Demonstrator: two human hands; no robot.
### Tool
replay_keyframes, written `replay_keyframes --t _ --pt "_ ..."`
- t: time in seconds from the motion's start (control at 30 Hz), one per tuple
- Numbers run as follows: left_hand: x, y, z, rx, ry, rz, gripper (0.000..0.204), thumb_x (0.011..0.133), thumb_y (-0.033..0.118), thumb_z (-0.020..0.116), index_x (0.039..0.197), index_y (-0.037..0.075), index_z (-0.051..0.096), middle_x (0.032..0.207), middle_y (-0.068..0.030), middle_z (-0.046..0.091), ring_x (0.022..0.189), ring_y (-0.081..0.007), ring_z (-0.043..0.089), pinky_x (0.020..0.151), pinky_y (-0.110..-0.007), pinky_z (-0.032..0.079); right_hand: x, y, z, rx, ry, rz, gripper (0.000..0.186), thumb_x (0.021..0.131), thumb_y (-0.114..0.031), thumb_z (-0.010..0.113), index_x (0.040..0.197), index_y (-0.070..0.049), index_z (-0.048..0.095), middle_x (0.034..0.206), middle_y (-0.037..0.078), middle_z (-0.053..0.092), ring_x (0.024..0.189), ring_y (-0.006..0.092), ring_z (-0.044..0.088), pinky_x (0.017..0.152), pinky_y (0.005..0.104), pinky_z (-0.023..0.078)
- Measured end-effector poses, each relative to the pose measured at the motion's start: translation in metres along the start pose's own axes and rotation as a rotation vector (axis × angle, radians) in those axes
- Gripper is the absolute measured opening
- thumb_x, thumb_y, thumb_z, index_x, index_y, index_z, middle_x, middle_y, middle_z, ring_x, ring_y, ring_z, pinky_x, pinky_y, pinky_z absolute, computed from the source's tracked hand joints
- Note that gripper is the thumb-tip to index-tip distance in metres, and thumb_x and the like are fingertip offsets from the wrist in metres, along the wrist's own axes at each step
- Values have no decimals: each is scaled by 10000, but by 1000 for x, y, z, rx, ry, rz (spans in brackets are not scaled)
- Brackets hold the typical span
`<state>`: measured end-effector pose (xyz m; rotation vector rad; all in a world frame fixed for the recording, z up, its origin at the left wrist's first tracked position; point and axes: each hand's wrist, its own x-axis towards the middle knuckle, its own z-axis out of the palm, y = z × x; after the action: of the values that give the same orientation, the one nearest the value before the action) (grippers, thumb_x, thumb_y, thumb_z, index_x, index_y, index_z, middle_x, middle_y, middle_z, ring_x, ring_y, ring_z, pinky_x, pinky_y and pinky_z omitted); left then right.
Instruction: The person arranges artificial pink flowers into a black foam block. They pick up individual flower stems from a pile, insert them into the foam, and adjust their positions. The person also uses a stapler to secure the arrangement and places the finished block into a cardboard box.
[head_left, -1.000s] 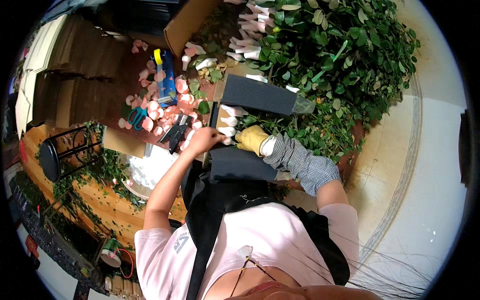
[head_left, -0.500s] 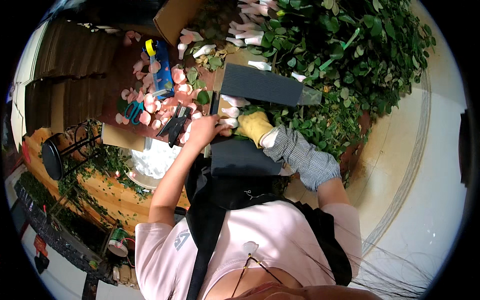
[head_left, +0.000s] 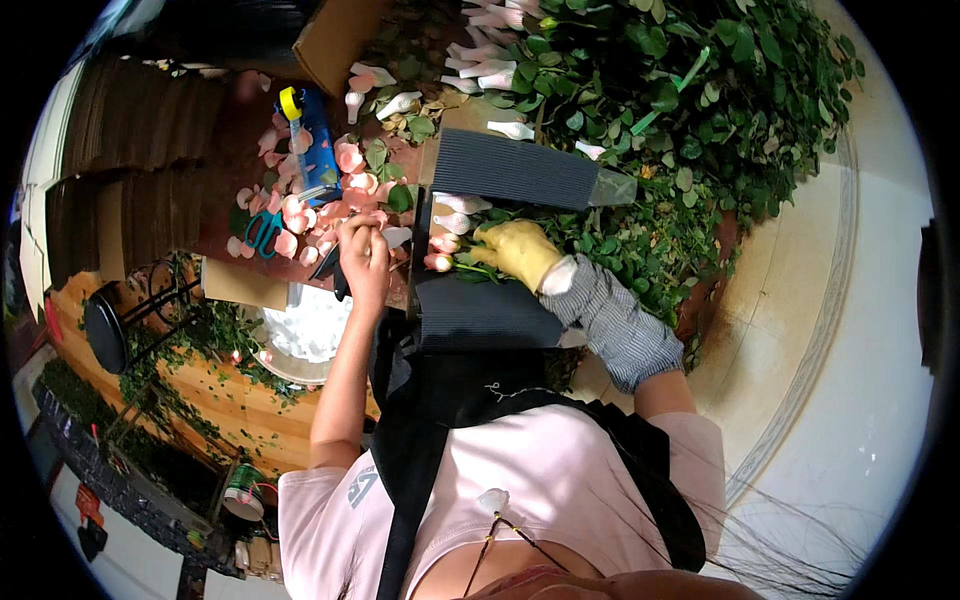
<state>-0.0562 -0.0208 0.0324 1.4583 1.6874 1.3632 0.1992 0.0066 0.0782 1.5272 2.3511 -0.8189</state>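
My left hand (head_left: 364, 258), bare, is closed above the black stapler (head_left: 342, 283), which it partly covers. Its curled fingers hide what they hold, if anything. Against the fingertips lies a whitish net sleeve (head_left: 397, 237); whether I grip it cannot be made out. In a yellow glove, my right hand (head_left: 518, 252) closes over rose stems (head_left: 472, 268) between two ribbed dark pads. Two bare pink roses (head_left: 439, 262) point left from the glove. Just beyond them, roses in white net sleeves (head_left: 452, 222) lie in the same row.
Loose pink petals (head_left: 285, 243), teal scissors (head_left: 262, 232) and a blue tape dispenser (head_left: 318, 150) lie left. Ribbed pads (head_left: 520, 168) flank the stems. Leafy stems (head_left: 660, 110) pile up far right. A tub of white sleeves (head_left: 302, 335) stands below the table's left edge, near stacked cardboard (head_left: 130, 140).
My left hand has moved left from the roses to over the stapler. Two pink rose heads now show bare beside the glove. My gloved hand stays by the stems, its fingers slightly shifted.
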Motion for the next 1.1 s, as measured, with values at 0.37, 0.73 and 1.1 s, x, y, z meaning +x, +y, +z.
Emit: replay_keyframes --t 0.37,0.73,1.1 --pt "6 -1 41 167 -264 -65 157 933 142 646 858 4 637 806 -177 610 741 -381 606 678 -455 478 27 3 33 -404 36 131 180 904 -228 614 966 -112 737 862 105 746 783 280 731 641 419 575" --pt "17 6 46 232 -613 -247 344 947 366 658 930 23 632 808 -192 697 811 -431 677 701 -514 521 32 20 31 -315 67 367 235 897 -298 630 965 -94 726 824 109 733 746 307 719 677 435 575" --pt "12 -23 29 -4 -46 -269 145 858 142 657 897 9 700 854 -154 638 780 -334 660 717 -444 512 26 29 47 -431 425 262 299 810 -307 726 1081 -186 755 1131 72 714 1028 305 682 870 431 554"
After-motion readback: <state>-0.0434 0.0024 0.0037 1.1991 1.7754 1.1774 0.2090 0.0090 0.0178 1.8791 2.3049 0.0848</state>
